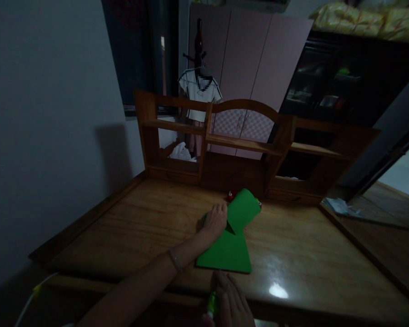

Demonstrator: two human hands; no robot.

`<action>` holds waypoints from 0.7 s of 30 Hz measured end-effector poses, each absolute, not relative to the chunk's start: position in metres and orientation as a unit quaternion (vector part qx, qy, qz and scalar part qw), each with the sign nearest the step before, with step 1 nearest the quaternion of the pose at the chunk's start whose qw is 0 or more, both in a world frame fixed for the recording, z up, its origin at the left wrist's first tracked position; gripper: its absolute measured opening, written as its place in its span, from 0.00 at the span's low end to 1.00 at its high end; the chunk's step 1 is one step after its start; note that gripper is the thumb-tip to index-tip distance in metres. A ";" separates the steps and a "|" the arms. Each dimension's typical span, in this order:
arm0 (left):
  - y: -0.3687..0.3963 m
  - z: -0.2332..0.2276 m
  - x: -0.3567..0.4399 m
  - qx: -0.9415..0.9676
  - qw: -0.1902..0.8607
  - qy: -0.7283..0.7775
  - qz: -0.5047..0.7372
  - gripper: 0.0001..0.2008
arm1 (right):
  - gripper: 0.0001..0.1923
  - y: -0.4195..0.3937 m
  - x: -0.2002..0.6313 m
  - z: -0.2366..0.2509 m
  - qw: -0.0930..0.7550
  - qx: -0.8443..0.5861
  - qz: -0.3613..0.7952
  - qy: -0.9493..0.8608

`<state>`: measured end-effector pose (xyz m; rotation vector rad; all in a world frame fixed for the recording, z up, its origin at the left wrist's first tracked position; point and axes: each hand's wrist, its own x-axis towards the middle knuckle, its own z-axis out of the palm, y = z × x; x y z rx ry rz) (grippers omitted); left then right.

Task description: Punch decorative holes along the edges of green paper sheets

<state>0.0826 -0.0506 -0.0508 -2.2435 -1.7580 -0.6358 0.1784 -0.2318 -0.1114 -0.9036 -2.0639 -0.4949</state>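
A sheet of green paper (226,252) lies on the wooden desk, with its far part curled over and a dark gap or fold near its middle. My left hand (216,220), a bracelet on its wrist, has its fingers bent and closed at the paper's left edge. Close to the desk's front edge, just below the paper, my right hand (230,297) is closed round a shiny green object (212,303). Most of that object is hidden by the hand, so its kind does not show. Small red items (231,195) peek out behind the curled paper.
A wooden shelf unit (245,143) rises along the back of the desk (129,231). Behind it stand a pink wardrobe (248,54) and a rack with a white shirt (199,93). A wall (54,136) borders the left side; a cable (29,297) hangs at lower left.
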 end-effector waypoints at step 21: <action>-0.022 -0.034 0.089 -0.789 0.072 -0.585 -0.171 0.19 | 0.23 -0.233 0.190 -0.104 0.457 -0.440 -0.073 -0.770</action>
